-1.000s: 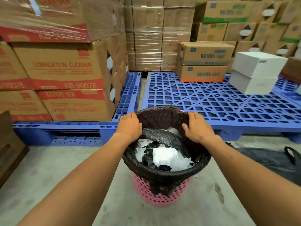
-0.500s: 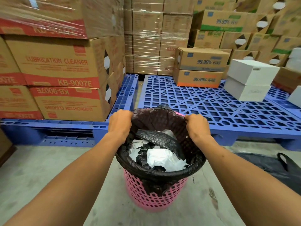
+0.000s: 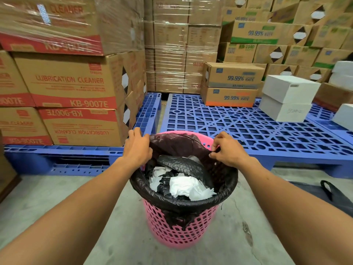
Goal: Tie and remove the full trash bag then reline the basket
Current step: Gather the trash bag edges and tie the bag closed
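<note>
A pink lattice basket point(image 3: 177, 230) stands on the concrete floor in front of me. A black trash bag point(image 3: 181, 204) lines it, stuffed with white paper and black plastic scraps. The bag's far edge is pulled off the rim, so the pink rim point(image 3: 207, 139) shows at the back. My left hand point(image 3: 136, 147) pinches the bag's edge at the far left. At the far right my right hand point(image 3: 226, 150) pinches the edge as well. The near part of the bag is still folded over the rim.
Blue plastic pallets point(image 3: 238, 129) lie just behind the basket. Stacked cardboard boxes point(image 3: 76, 88) rise on the left and at the back. White boxes point(image 3: 288, 100) sit on the right pallet. A dark bag point(image 3: 328, 194) lies on the floor at right.
Both hands have gripped the bag's far edge and peeled it up off the rim, baring the pink rim at the back. The view has shifted a little.
</note>
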Demonstrator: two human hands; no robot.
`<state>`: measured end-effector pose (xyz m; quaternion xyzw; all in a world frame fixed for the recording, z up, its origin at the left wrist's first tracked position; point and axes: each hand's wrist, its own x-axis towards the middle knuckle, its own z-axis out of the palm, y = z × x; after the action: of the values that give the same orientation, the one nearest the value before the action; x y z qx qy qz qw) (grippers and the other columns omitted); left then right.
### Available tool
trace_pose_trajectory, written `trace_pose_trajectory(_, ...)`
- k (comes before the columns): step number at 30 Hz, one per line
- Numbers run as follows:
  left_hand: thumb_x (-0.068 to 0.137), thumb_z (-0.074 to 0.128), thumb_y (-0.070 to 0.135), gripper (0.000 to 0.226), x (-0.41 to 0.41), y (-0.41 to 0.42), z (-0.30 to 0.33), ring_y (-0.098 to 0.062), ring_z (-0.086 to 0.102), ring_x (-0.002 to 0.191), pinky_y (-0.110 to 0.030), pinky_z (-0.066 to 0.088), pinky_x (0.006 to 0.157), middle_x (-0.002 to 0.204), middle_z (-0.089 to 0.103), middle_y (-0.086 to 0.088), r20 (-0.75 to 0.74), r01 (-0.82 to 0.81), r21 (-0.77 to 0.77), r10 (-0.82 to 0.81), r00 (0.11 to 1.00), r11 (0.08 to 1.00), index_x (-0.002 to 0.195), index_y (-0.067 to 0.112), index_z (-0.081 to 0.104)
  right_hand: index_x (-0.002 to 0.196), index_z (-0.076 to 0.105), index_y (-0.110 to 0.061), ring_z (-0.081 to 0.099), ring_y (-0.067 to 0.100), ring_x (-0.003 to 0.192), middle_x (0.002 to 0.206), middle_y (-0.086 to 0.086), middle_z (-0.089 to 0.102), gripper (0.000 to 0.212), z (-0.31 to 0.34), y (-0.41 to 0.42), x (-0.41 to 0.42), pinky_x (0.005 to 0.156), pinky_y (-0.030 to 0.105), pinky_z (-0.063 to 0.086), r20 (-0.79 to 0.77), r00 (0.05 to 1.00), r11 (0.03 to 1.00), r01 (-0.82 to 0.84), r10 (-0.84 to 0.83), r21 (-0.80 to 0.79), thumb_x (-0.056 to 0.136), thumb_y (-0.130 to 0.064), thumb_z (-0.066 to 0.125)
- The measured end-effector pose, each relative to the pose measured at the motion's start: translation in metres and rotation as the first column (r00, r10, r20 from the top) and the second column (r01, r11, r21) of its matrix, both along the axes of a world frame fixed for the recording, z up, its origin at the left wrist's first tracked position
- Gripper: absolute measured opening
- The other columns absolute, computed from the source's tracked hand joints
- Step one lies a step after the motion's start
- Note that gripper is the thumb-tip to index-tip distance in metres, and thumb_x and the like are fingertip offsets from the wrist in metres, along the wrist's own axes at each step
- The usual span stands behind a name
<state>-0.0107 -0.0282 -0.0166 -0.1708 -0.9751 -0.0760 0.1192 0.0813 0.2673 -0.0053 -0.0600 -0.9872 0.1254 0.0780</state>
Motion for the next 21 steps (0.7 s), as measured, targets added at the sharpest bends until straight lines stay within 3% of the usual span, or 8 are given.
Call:
trace_pose_trajectory(3, 0.094, 0.055, 0.018, 0.014, -0.001, -0.009, 0.002, -0.037, 0.041, 0.113, -0.049, 0.046, 0.086, 0.123, 0.045, -0.015, 0.048, 0.011, 0.058, -0.014, 0.999, 0.998, 0.104, 0.008, 0.054, 0.082, 0.062, -0.020, 0.057, 0.021, 0.097, 0.111, -0.004, 0.049, 0.019, 0.003, 0.005, 0.006, 0.086, 0.039, 0.050, 0.030, 0.999, 0.999, -0.040, 0.040, 0.014, 0.085, -0.031, 0.078)
trace_pose_trajectory(6, 0.091, 0.059, 0.017, 0.008, 0.001, -0.015, 0.009, -0.034, 0.052, 0.099, -0.044, 0.047, 0.078, 0.109, 0.055, -0.011, 0.008, 0.064, 0.087, -0.065, 0.998, 0.994, 0.094, 0.012, 0.052, 0.089, 0.059, -0.024, 0.051, 0.023, 0.102, 0.100, -0.001, 0.060, 0.020, 0.008, 0.005, 0.007, 0.078, 0.036, 0.041, 0.023, 0.997, 0.986, -0.071, 0.068, 0.152, 0.088, -0.039, 0.073)
trace_pose_trajectory(9, 0.088, 0.064, 0.017, 0.014, 0.004, -0.017, 0.015, -0.033, 0.056, 0.086, -0.042, 0.049, 0.071, 0.098, 0.060, -0.008, -0.033, 0.099, 0.109, -0.096, 0.995, 0.989, 0.089, 0.015, 0.050, 0.093, 0.055, -0.029, 0.057, 0.026, 0.099, 0.099, 0.000, 0.069, 0.020, 0.014, -0.001, 0.007, 0.082, 0.036, 0.037, -0.001, 0.999, 0.973, -0.042, 0.043, 0.227, 0.092, -0.047, 0.065)
trace_pose_trajectory(13, 0.086, 0.071, 0.023, 0.026, 0.005, -0.020, 0.022, -0.036, 0.059, 0.084, -0.041, 0.049, 0.065, 0.096, 0.065, -0.009, -0.046, 0.117, 0.117, -0.113, 0.993, 0.986, 0.099, 0.017, 0.049, 0.093, 0.058, -0.029, 0.066, 0.026, 0.088, 0.097, 0.000, 0.073, 0.028, 0.019, -0.008, 0.003, 0.071, 0.035, 0.047, 0.003, 0.999, 0.977, 0.042, -0.043, 0.210, 0.087, -0.056, 0.066)
trace_pose_trajectory(16, 0.088, 0.071, 0.034, 0.038, 0.008, -0.021, 0.026, -0.036, 0.061, 0.091, -0.038, 0.046, 0.065, 0.104, 0.067, -0.011, -0.001, 0.082, 0.061, -0.082, 0.997, 0.995, 0.114, 0.018, 0.050, 0.105, 0.061, -0.028, 0.062, 0.026, 0.102, 0.109, 0.000, 0.066, 0.041, 0.027, -0.010, 0.004, 0.073, 0.036, 0.043, 0.068, 0.993, 0.976, 0.086, -0.101, 0.200, 0.081, -0.060, 0.070)
trace_pose_trajectory(21, 0.082, 0.075, 0.045, 0.055, 0.012, -0.028, 0.037, -0.034, 0.060, 0.108, -0.038, 0.048, 0.076, 0.121, 0.064, -0.009, 0.112, 0.009, 0.029, -0.013, 0.994, 1.000, 0.125, 0.019, 0.054, 0.137, 0.046, -0.022, 0.052, 0.035, 0.122, 0.136, 0.012, 0.047, 0.080, 0.036, -0.002, 0.010, 0.095, 0.047, 0.048, 0.227, 0.947, 0.971, 0.204, -0.227, 0.123, 0.074, -0.061, 0.077)
